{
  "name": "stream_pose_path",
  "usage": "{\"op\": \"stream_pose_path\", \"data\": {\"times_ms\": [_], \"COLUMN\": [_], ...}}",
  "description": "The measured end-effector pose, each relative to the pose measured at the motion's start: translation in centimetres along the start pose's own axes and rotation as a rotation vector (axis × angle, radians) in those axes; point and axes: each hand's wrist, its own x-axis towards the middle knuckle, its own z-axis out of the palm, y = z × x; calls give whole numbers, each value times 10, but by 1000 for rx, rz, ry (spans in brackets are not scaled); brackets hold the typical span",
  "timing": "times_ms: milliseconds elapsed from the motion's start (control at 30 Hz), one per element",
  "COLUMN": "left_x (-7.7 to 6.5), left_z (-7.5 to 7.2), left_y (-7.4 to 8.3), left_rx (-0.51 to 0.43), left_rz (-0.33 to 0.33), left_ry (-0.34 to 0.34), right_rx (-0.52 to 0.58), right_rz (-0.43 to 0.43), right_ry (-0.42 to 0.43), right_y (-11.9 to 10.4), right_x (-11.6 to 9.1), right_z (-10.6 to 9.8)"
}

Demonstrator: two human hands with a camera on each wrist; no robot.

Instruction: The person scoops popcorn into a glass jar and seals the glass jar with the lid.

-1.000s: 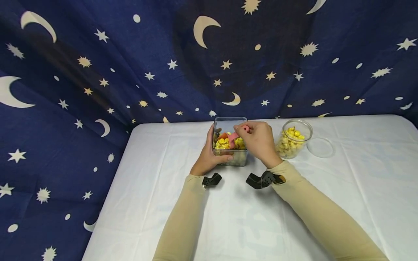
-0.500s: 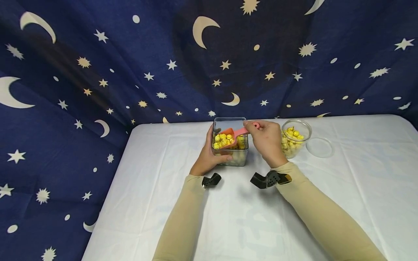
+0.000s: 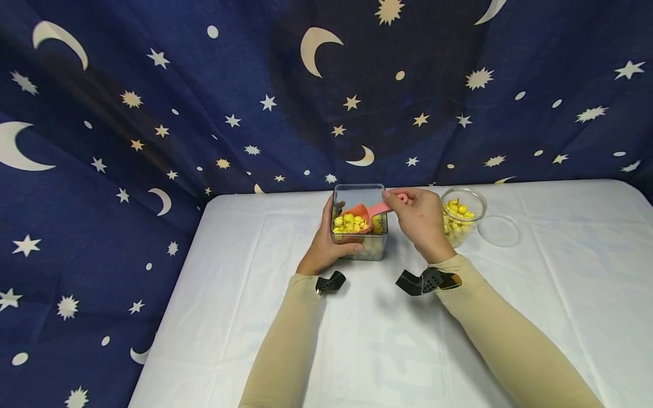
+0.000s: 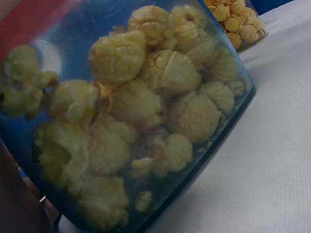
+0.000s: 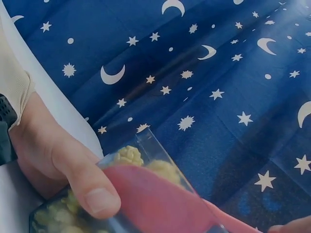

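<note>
A clear square container (image 3: 374,249) with yellow popcorn (image 4: 131,102) in it stands on the table. My left hand (image 3: 326,243) grips it from the left side, thumb across the front wall. Between the thumb and fingers of my right hand (image 3: 420,218) is the handle of a pink scoop (image 3: 378,209). The scoop's bowl lies inside the container's opening, filled with popcorn and tilted toward the left. In the right wrist view the scoop (image 5: 155,201) spans the container's rim, with my left thumb (image 5: 99,199) near it.
A round clear jar (image 3: 461,221) of popcorn stands just right of my right hand, partly hidden by it. Flat beside the jar lies a clear round lid (image 3: 499,230). A dark blue curtain (image 3: 285,113) with stars and moons hangs behind the white-covered table (image 3: 245,272).
My right hand has moved right with the scoop, whose handle now lies lower. The bowl, earlier dipped among the popcorn, now shows a heaped load. My left hand and the container stay put.
</note>
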Motion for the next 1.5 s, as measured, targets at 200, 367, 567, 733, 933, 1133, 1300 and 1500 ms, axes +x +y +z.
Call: {"op": "stream_pose_path", "data": {"times_ms": [200, 367, 567, 733, 933, 1133, 1300, 1500], "left_x": [0, -1, -1, 0, -1, 0, 0, 0], "left_z": [0, 0, 1, 1, 1, 1, 1, 0], "left_y": [-1, 0, 2, 0, 0, -2, -1, -2], "left_rx": [-13, -25, -140, -78, -56, -30, -85, -66], "left_rz": [-6, -3, 2, -6, 1, -4, 5, 11], "left_ry": [2, -10, -54, -29, -17, -11, -23, -22], "right_rx": [-3, 46, 124, 161, 176, 174, 164, 154], "right_rz": [21, 25, 18, 21, 42, 64, 37, 31], "right_ry": [9, 65, 119, 130, 131, 110, 65, 69], "right_y": [1, 3, 6, 7, 7, 6, 5, 5], "right_x": [-1, -2, -4, -6, -6, -7, -8, -8], "right_z": [0, 3, 1, -1, -3, -4, -1, 0]}}
